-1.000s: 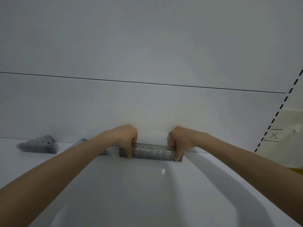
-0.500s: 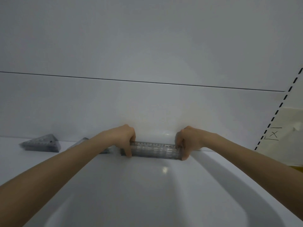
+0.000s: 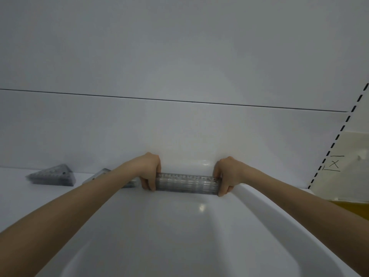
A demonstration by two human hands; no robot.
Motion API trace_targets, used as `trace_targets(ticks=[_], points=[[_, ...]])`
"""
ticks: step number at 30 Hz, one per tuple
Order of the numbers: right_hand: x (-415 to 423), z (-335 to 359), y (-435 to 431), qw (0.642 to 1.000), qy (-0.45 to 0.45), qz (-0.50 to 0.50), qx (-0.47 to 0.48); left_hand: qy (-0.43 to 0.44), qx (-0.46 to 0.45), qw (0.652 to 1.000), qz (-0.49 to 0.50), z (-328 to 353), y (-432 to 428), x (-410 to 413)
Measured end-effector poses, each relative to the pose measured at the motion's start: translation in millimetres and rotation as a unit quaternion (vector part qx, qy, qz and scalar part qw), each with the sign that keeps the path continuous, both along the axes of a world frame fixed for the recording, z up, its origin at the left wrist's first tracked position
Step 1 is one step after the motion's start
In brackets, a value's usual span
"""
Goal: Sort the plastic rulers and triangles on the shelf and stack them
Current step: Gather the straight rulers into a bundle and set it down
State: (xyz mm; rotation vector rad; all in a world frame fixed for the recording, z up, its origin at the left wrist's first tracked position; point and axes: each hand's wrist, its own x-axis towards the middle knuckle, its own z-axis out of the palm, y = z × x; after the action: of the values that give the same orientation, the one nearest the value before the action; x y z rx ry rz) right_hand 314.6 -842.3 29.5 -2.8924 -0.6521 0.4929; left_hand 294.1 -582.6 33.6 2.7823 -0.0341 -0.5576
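In the head view, two bare forearms reached forward from the lower corners to a stack of rulers of clear plastic. The stack lay lengthwise from left to right at the back of the white shelf, close to the wall. Whether it rested on the shelf or was held just above it could not be told.

The left hand gripped the stack's left end. Its fingers curled down over the front face, and the thumb was hidden behind. The right hand gripped the right end in the same way, its fingers wrapped over the front edge. Printed scale marks showed along the stack's top edge between the two hands.

A pile of triangles, grey and see-through, lay flat on the shelf well to the left, apart from both hands. A second pile of clear plastic pieces lay between it and the left hand, mostly hidden behind the left forearm, so its shape was hard to tell.

A thin dark seam ran across the wall above the hands. At the right edge a black dashed line slanted upward, with a small box marked X beside it and a yellow surface below.
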Motion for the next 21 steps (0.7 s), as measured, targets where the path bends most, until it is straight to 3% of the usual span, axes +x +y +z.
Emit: trace_targets(ticks=[21], points=[[-4.0, 3.4, 4.5, 1.0, 0.01, -0.022, 0.004, 0.017, -0.005, 1.0, 0.025, 2.5, -5.1, -1.1]])
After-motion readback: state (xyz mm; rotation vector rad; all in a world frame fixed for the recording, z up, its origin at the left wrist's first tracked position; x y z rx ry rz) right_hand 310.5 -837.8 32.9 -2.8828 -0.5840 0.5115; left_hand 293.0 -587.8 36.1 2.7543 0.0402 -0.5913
